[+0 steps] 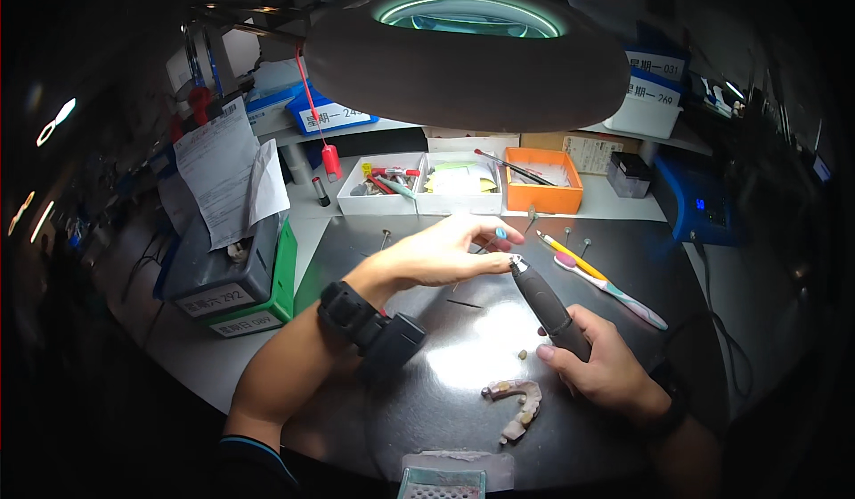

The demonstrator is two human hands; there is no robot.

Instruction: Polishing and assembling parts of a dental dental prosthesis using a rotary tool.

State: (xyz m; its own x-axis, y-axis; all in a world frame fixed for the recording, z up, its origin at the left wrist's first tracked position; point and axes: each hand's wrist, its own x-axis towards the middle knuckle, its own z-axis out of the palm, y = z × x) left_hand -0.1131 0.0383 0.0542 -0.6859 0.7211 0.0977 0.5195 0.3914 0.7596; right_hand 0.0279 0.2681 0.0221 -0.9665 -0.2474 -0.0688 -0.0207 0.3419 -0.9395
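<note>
My right hand [606, 361] is wrapped round a dark rotary handpiece [545, 303], its nose pointing up and left. My left hand [450, 254] reaches over from the left, with its thumb at the handpiece's nose. Between its bent fingers is a small, thin bur with a blue head [500, 233]; its lower end is hard to make out. Below the handpiece, a horseshoe-shaped dental cast piece [530, 401] lies on the dark worktop [356, 419]. A small tan piece [523, 355] lies just above it.
A toothbrush [614, 294] and yellow pencil [570, 254] lie at right, near several thin burs [568, 234]. Behind stand white trays [383, 203] and an orange box [543, 201]. A ring magnifier lamp [463, 81] hangs overhead. Stacked bins [218, 272] stand left; a blue control unit [708, 201] stands right.
</note>
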